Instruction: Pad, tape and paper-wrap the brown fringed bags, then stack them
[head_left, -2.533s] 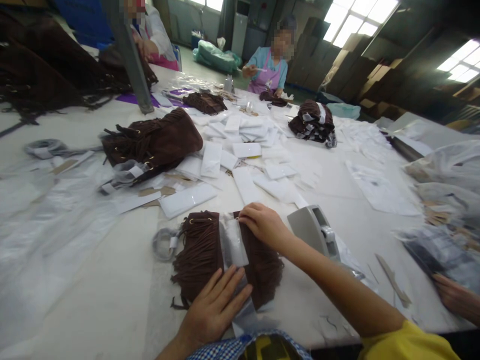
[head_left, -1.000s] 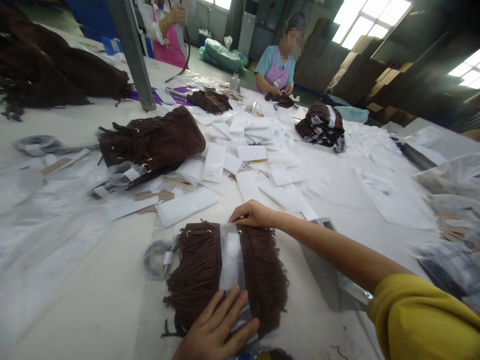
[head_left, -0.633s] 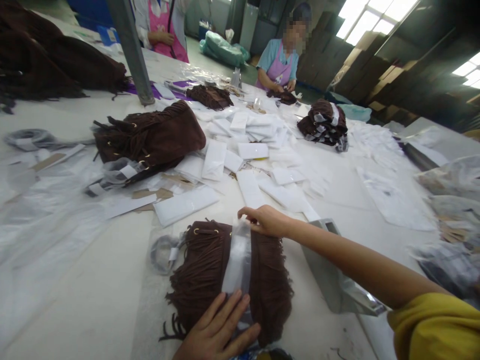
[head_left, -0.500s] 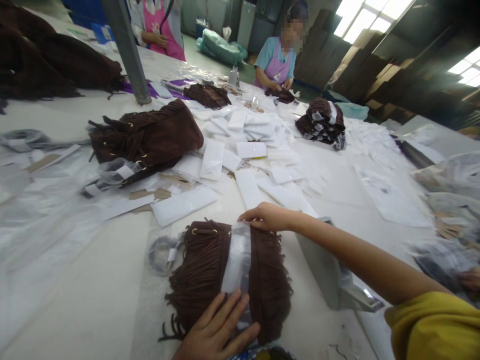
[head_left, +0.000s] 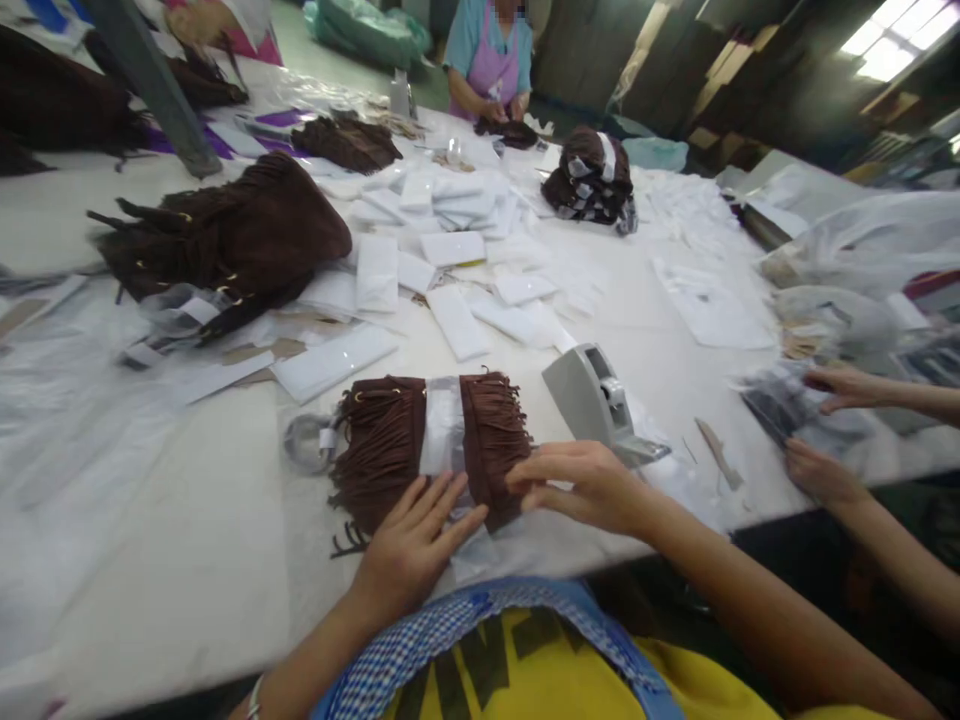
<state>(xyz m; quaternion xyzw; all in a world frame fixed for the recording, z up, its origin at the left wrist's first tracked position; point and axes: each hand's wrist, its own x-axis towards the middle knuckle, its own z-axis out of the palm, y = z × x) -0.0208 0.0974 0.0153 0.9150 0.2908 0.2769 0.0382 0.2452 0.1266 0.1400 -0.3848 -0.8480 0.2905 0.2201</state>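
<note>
A brown fringed bag (head_left: 382,440) lies flat on the white table (head_left: 187,520) in front of me, with a clear plastic strip (head_left: 442,425) running down its middle. My left hand (head_left: 416,540) rests open and flat on the bag's near edge, fingers spread over the strip. My right hand (head_left: 585,485) hovers at the bag's lower right corner, fingers stretched toward the fringe and holding nothing. A coiled strap in plastic (head_left: 304,442) sticks out at the bag's left side.
A grey tape dispenser (head_left: 592,395) stands just right of the bag. White packets (head_left: 450,250) and a larger brown fringed bag (head_left: 232,235) lie beyond. Another person's hands (head_left: 825,430) work at the right edge; a person in a pink apron (head_left: 491,60) stands at the far end.
My right hand has come back from the bag's far top edge to its near right corner. The view has tilted down, and my left hand stays flat on the bag.
</note>
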